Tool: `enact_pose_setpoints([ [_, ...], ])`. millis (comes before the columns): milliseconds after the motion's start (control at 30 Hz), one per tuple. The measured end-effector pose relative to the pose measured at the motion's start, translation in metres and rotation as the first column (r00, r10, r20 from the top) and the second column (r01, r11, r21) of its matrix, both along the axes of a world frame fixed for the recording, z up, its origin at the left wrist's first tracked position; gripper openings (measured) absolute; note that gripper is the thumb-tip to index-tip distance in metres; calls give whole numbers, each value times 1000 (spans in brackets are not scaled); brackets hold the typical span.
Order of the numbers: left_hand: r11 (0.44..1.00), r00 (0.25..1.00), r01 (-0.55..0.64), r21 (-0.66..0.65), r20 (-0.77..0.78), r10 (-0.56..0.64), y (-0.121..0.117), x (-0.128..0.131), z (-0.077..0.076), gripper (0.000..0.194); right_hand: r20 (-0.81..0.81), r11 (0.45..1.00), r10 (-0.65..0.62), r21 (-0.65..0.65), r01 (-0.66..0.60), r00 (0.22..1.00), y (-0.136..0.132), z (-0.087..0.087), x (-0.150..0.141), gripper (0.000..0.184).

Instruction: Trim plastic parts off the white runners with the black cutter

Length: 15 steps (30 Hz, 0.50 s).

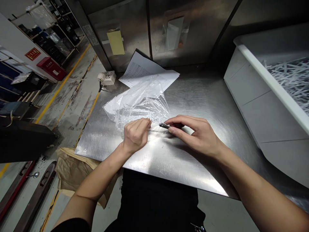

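A clear plastic bag (141, 103) lies on the steel table (205, 96) in front of me. My left hand (135, 133) is closed in a pinch on the bag's near edge. My right hand (194, 132) is closed round a small dark, metal-tipped tool (165, 126), whose tip points left toward the bag's edge and my left fingers. The two hands are a few centimetres apart.
Printed paper sheets (142, 69) lie behind the bag, a white power strip (107, 77) at the table's back left corner. A large white bin (260, 96) of white shredded strips stands at the right. A brown paper bag (72, 164) hangs below the table's left edge.
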<state>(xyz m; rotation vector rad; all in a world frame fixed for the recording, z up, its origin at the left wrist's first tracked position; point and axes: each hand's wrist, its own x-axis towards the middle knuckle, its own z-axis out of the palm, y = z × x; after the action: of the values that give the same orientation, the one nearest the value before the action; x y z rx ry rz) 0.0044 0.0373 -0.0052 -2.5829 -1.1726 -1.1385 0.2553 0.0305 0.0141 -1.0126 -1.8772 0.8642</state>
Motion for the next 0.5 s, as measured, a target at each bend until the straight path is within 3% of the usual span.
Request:
enact_pose_setpoints([
  [167,1000,1000,-8,21,-19,8,0,0,0,18,8,1000,11,15,-11,1000,0,-1,0,18],
  [300,999,996,-52,4,-76,52,-1,1,-3,14,-26,983,-14,-182,9,1000,-1,-3,-3,23],
  [500,993,985,-88,-83,-155,75,-2,0,-6,18,-117,899,-51,-437,-6,992,1,-8,-8,32],
])
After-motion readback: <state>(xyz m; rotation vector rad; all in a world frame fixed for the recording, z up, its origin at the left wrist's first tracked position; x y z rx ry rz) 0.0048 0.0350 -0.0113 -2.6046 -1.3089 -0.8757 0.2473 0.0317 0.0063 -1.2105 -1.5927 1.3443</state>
